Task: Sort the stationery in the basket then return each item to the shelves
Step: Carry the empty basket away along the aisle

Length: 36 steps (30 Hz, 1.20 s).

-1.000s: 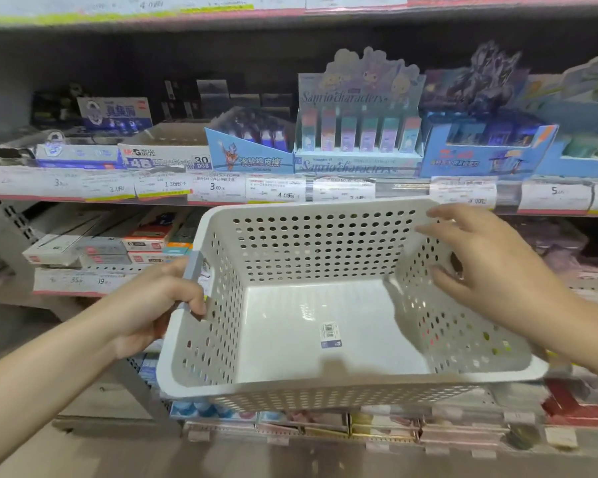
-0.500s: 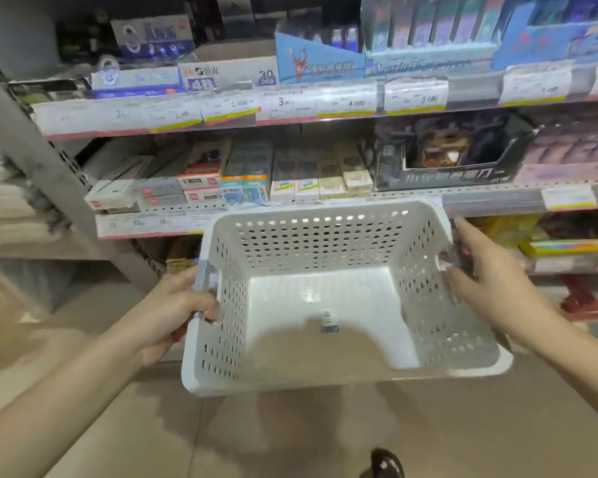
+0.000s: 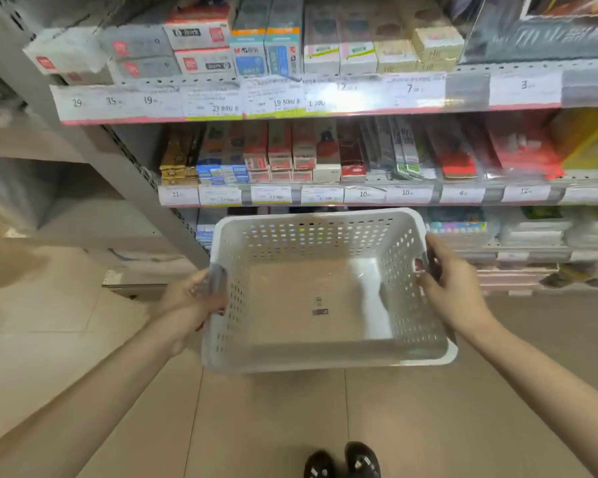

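1. Both hands carry the load: left hand (image 3: 190, 301) is wrapped round the grey handle (image 3: 217, 281) on the left wall; right hand (image 3: 453, 284) grips the right rim, fingers curled over it at the matching handle.
2. Shelves (image 3: 290, 105) fill the upper half of the frame, stocked with boxed stationery behind price-label strips.
3. White perforated plastic basket (image 3: 325, 360) sits centre frame, held level above the tiled floor (image 3: 66, 339); no stationery visible inside.
4. Barcode sticker (image 3: 320, 307) is the only thing on the basket floor.
5. Judgement: rigid, light, not fragile; smooth plastic may slip, so the two side handles are the sensible hold.
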### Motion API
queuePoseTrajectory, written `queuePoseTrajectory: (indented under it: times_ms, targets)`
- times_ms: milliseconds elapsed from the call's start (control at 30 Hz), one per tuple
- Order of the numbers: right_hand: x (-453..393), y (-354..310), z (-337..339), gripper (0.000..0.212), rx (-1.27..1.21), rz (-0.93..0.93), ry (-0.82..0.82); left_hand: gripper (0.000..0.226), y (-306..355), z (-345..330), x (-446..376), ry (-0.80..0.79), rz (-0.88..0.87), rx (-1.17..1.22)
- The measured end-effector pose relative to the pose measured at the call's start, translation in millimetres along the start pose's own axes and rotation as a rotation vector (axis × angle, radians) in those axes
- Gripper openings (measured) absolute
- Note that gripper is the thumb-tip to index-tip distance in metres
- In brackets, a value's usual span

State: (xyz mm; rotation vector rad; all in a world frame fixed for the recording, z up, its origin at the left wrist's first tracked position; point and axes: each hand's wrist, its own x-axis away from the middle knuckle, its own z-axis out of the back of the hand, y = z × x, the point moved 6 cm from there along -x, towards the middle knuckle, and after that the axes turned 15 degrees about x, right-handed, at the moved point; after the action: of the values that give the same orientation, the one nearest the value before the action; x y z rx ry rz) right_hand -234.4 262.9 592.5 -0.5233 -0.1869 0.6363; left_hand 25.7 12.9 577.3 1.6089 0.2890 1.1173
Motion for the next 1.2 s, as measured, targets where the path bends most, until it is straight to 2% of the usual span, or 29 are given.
queuePoseTrajectory:
  times_ms: [167,267,467,633,967,1200]
  targets:
    - [-0.1,41.8,-87.4,0.047,-0.013,-0.053,-0.043,0.030,-92.8,-6.2,-48.7,0.042,0.055,0.008]
    - [2.8,69.8,-142.9,0.039,-0.018,-0.086,-0.087,0.034,-153.2,-6.1,-79.5,0.066,0.110,0.015]
    - [0.3,131.8,-259.7,0.038,-0.001,-0.129,-0.212,0.028,-277.4,-3.8,-139.8,0.085,0.242,-0.011]
    - [-8.1,191.0,-362.7,0.042,-0.031,-0.221,-0.303,0.035,-369.5,-10.4,-202.0,0.104,0.257,-0.030]
    - [-41.8,295.9,-524.9,0.057,0.007,-0.273,-0.303,0.028,-497.7,-33.8,-336.9,0.083,0.152,-0.104]
    - [-62.8,346.5,-595.7,0.058,-0.012,-0.313,-0.313,0.026,-558.7,-46.5,-394.1,0.080,0.179,-0.149]
